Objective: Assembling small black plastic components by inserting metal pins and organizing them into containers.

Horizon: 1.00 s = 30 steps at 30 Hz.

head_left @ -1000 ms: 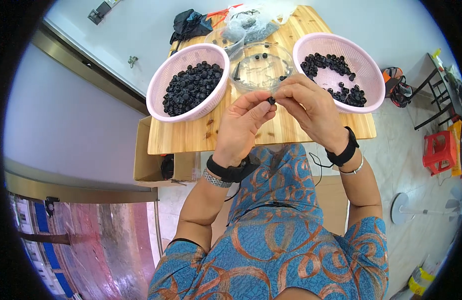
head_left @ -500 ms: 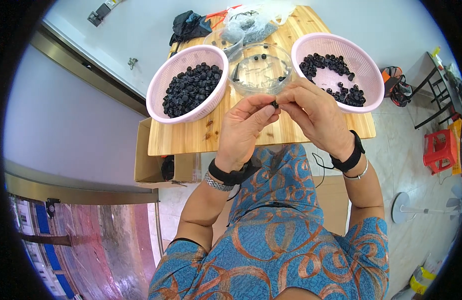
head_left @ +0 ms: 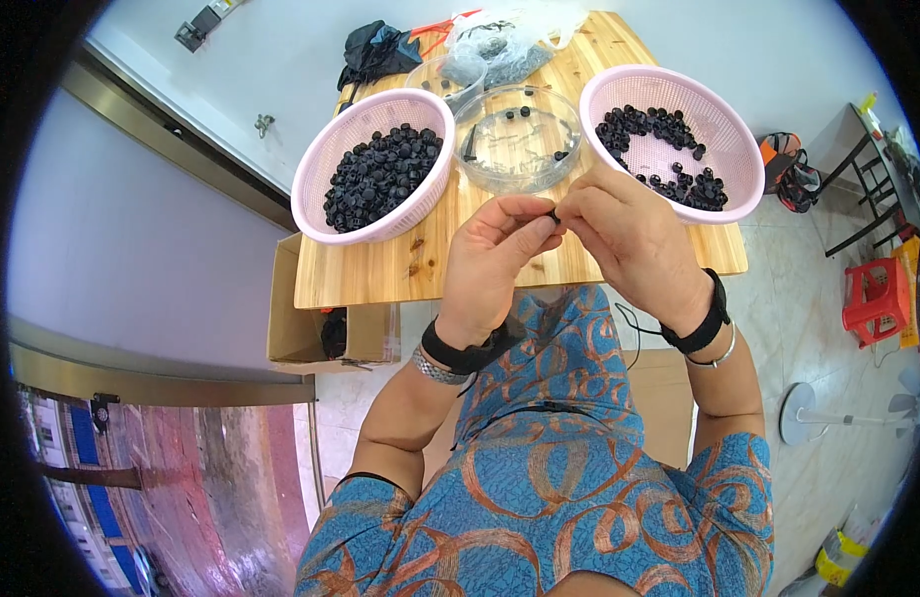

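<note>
Above the near edge of the table, my left hand (head_left: pixel 495 254) pinches a small black plastic part (head_left: pixel 553 216) between thumb and forefinger. My right hand (head_left: pixel 639 234) meets it from the other side, its fingertips closed on the same part. Fingers cover most of the piece, so its exact shape is hidden. To the left, a pink basket (head_left: pixel 306 184) holds a heap of small black parts (head_left: pixel 380 179). Another pink basket (head_left: pixel 743 149), beyond my right hand, has fewer black parts (head_left: pixel 694 189). Between the baskets stands a clear round tub (head_left: pixel 490 181) with several black bits inside.
The wooden table (head_left: pixel 370 274) carries a smaller clear container (head_left: pixel 460 75), a plastic bag (head_left: pixel 520 60) and a dark cloth bundle (head_left: pixel 375 50) at its far end. An open cardboard box (head_left: pixel 370 333) sits below its left edge. A red stool (head_left: pixel 875 298) and a fan (head_left: pixel 798 413) stand right.
Both hands have shifted slightly right and toward me, fingertips still together on the small black part. The baskets and tub stay where they were.
</note>
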Tool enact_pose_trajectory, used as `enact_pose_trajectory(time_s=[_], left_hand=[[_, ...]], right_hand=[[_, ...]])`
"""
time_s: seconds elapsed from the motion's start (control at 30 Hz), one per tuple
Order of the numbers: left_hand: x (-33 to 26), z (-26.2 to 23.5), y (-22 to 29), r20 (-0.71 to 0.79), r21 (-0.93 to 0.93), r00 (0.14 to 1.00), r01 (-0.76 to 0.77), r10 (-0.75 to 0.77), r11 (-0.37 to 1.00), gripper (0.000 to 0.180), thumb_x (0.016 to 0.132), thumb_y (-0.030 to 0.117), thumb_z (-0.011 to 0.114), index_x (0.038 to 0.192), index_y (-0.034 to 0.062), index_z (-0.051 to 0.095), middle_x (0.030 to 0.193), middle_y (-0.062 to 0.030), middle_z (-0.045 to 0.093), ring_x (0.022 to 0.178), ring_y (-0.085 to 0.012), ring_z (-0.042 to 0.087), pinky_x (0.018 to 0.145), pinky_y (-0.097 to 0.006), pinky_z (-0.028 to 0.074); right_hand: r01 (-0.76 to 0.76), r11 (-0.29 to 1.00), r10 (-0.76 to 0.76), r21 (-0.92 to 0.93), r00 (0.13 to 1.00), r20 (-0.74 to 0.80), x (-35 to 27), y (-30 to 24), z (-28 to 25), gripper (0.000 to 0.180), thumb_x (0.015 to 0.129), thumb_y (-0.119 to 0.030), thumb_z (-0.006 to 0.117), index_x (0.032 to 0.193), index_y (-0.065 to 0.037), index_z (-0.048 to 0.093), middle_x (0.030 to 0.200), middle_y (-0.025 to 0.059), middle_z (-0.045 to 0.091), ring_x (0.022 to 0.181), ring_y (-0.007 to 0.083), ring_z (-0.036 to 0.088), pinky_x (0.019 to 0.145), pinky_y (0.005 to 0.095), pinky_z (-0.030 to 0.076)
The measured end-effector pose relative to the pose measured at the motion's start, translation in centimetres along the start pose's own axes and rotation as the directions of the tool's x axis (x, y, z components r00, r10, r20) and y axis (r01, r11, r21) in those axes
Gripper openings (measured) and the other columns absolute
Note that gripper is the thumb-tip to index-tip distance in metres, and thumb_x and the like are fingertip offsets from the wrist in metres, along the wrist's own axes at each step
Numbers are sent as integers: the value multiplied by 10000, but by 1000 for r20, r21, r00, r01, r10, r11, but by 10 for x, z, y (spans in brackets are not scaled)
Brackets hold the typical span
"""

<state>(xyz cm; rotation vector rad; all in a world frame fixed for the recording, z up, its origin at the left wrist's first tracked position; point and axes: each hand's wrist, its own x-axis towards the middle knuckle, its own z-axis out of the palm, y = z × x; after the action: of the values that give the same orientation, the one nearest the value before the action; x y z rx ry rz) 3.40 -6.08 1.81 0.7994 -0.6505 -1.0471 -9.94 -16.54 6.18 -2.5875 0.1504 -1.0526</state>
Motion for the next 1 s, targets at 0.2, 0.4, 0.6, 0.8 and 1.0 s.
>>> enact_pose_trajectory(time_s=[0.2, 0.4, 0.6, 0.8, 1.0], left_hand=[[-7, 0, 6, 76, 429, 985, -172, 155, 887, 183, 846, 8, 564, 1028, -14, 551, 926, -46, 608, 850, -91, 576, 742, -214, 464], [-7, -9, -2, -4, 58, 1000, 19, -18, 998, 245, 861, 26, 553, 1102, -15, 534, 992, -65, 597, 899, -119, 581, 781, -226, 481], [-3, -12, -9, -28, -227, 988, 142, -152, 963, 252, 878, 5, 505, 1129, -7, 527, 1073, -129, 581, 922, -150, 594, 843, -227, 501], [-7, -14, -15, -67, -242, 981, 160, -182, 957, 252, 864, -13, 505, 1115, -30, 505, 1055, -129, 575, 923, -167, 593, 818, -231, 509], [-5, -14, -30, 2, -257, 969, 238, -246, 937, 226, 857, -28, 503, 1082, -17, 520, 1027, -110, 580, 901, -155, 593, 812, -226, 510]], right_hand=[[-212, 928, 160, 305, 969, 187, 4, 6, -6, 101, 739, -32, 628, 795, -31, 544, 710, 107, 567, 656, 252, 574, 574, 316, 452], [-303, 800, 241, 518, 953, 183, -4, 16, 5, 132, 753, -62, 681, 833, -44, 576, 688, 1, 554, 610, 75, 501, 548, 210, 411], [-380, 773, 377, 508, 919, 114, -21, 27, -8, 113, 775, -67, 672, 824, -20, 582, 716, -11, 528, 643, 32, 465, 553, 169, 382], [-330, 943, 328, 34, 944, 39, -16, 60, -70, 92, 790, -73, 588, 805, 15, 567, 669, 82, 550, 620, 164, 529, 569, 274, 422], [-257, 854, 445, -452, 810, 381, -18, 171, -97, 145, 710, -155, 611, 790, -34, 602, 712, 105, 600, 698, 265, 578, 625, 354, 450]])
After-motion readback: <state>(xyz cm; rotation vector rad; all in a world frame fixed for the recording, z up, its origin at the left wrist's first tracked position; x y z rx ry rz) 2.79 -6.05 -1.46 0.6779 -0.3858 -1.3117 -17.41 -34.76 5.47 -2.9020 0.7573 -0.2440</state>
